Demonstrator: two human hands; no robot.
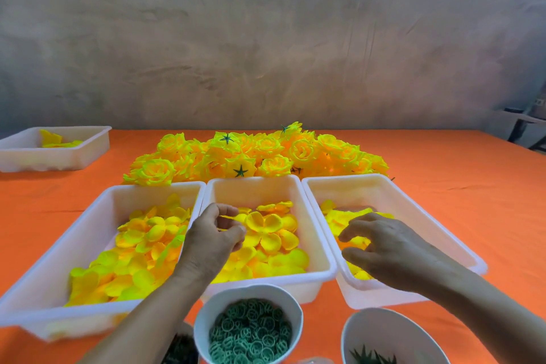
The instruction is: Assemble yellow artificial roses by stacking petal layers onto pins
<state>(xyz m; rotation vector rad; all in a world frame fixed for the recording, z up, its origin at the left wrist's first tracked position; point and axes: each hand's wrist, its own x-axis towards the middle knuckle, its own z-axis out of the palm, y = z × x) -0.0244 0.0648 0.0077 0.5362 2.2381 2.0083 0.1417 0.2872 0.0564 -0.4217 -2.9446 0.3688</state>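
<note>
— Where do things stand?

— My left hand (212,235) hovers over the middle white plastic tray (254,192), fingers curled to the thumb. Whether it pinches anything I cannot tell. My right hand (384,245) hangs above the yellow fabric petal layers (351,216) in the right white tray (354,192), fingers loosely bent, holding nothing.

— Risks?

— The layers lie overlapped, so I judge I could lift two at once. A missed centre hole would crumple a layer. The white cup of green plastic rings (254,289) sits just beside my left forearm, and a careless pullback could tip it.

Bowls (248,323) crowding the near trays (267,282)
</note>
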